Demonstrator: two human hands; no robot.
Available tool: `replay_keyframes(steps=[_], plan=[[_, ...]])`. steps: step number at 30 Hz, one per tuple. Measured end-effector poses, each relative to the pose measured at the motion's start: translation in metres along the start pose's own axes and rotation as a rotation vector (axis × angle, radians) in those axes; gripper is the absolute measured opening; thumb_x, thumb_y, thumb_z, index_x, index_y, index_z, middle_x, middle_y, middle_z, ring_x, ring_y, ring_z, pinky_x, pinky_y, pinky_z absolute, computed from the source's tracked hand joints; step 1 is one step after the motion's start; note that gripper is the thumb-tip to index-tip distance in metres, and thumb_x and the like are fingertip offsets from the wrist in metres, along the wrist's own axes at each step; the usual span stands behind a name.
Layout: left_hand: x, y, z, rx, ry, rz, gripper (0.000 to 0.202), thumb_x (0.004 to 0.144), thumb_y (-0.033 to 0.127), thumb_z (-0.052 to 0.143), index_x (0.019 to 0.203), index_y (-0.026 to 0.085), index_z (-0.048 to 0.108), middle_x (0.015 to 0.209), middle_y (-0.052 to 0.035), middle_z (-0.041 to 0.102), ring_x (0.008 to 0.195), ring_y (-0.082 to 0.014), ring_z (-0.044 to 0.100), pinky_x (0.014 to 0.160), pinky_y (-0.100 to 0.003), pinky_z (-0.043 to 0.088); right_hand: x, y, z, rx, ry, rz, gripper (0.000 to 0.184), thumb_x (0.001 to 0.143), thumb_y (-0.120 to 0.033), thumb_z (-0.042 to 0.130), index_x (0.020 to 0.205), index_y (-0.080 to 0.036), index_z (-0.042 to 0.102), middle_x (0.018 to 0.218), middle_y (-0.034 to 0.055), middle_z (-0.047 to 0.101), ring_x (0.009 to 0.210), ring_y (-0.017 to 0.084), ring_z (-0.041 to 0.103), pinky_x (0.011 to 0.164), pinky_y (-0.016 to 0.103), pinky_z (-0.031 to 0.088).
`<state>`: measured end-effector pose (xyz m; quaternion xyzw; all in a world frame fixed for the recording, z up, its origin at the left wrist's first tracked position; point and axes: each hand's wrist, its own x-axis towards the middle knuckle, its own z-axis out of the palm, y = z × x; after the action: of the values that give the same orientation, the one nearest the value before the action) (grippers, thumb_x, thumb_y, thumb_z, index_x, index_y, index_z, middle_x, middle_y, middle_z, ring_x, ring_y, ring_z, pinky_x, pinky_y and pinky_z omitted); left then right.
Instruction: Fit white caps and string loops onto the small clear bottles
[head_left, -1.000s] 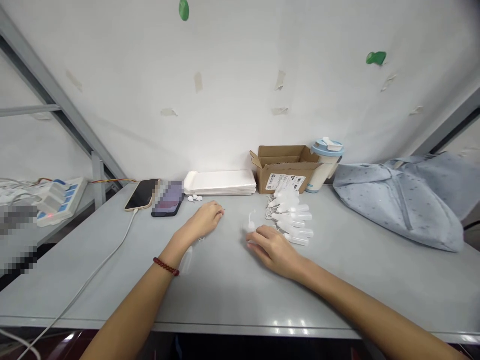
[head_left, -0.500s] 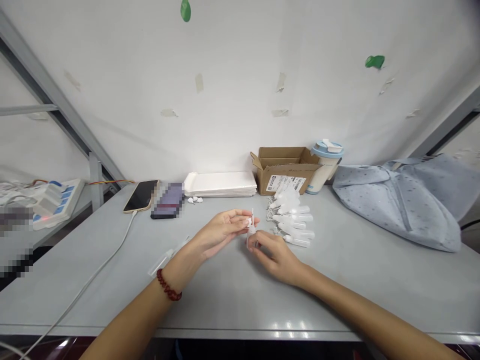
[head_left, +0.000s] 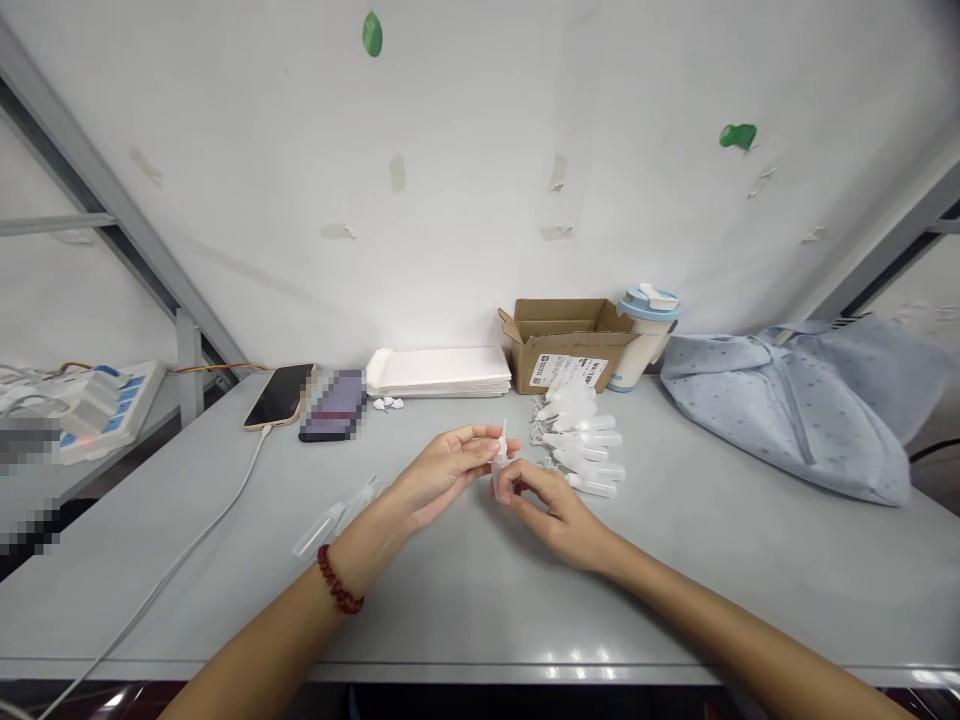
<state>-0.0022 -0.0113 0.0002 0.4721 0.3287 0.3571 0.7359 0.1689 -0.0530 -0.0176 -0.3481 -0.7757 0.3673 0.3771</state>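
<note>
Over the middle of the table, a small translucent squeeze bottle (head_left: 500, 482) stands roughly upright between my two hands, its thin pointed tip facing up. My left hand (head_left: 442, 475) pinches the white tip piece at the bottle's neck between thumb and fingers. Lower down, my right hand (head_left: 555, 515) grips the bottle's body with thumb and forefinger. Just right of them lies a row of similar translucent bottles (head_left: 589, 440) with thin tips pointing left. Partly behind my left wrist lie more clear bottles (head_left: 319, 530).
Small white caps (head_left: 388, 403) sit before a stack of white envelopes (head_left: 442, 372). An open cardboard box (head_left: 547, 372) and a blue-lidded cup (head_left: 637, 345) stand at the back. A pale blue cloth bag (head_left: 780, 410) lies right. A phone (head_left: 277, 395) with a charging cable (head_left: 217, 530) lies left.
The tip at the bottle's neck now shows more plainly between my left fingers. Both hands stay in nearly the same place, and the whole view has shifted slightly.
</note>
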Motion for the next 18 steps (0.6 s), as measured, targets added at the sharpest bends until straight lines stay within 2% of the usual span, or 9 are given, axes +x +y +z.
replay_keyframes(steps=[5, 11, 14, 18], plan=[[0.001, 0.005, -0.003, 0.047, -0.003, 0.073, 0.017, 0.077, 0.027, 0.066, 0.088, 0.014, 0.062, 0.102, -0.0086, 0.067, 0.103, -0.0200, 0.056, 0.091, -0.033, 0.037, 0.000, -0.002, -0.003, 0.177, 0.049, 0.089, 0.012, 0.090, -0.029, 0.044, 0.082, -0.020, 0.048, 0.085, 0.0023, 0.055, 0.082, 0.016, 0.051, 0.075, 0.030, 0.040], [0.002, 0.004, -0.006, 0.062, 0.054, 0.125, 0.026, 0.074, 0.028, 0.069, 0.096, 0.016, 0.060, 0.107, -0.0078, 0.066, 0.089, -0.0149, 0.058, 0.091, -0.032, 0.036, 0.005, 0.001, -0.009, 0.529, 0.145, 0.246, 0.019, 0.086, -0.038, 0.050, 0.081, -0.021, 0.043, 0.079, 0.0012, 0.056, 0.069, 0.014, 0.050, 0.070, 0.031, 0.041], [0.001, 0.005, -0.004, 0.106, 0.057, 0.141, 0.026, 0.076, 0.029, 0.067, 0.097, 0.015, 0.061, 0.107, -0.0086, 0.066, 0.091, -0.0154, 0.057, 0.092, -0.032, 0.035, 0.006, 0.001, -0.010, 0.754, 0.114, 0.298, 0.019, 0.084, -0.036, 0.054, 0.082, -0.022, 0.041, 0.072, -0.0009, 0.055, 0.064, 0.013, 0.049, 0.067, 0.029, 0.039], [0.001, 0.004, -0.003, 0.150, 0.067, 0.160, 0.027, 0.075, 0.031, 0.068, 0.096, 0.015, 0.062, 0.102, -0.0087, 0.067, 0.097, -0.0191, 0.056, 0.094, -0.034, 0.034, 0.004, 0.001, -0.011, 0.919, 0.098, 0.383, 0.020, 0.084, -0.036, 0.056, 0.084, -0.022, 0.041, 0.069, -0.0014, 0.054, 0.058, 0.011, 0.047, 0.063, 0.028, 0.035]])
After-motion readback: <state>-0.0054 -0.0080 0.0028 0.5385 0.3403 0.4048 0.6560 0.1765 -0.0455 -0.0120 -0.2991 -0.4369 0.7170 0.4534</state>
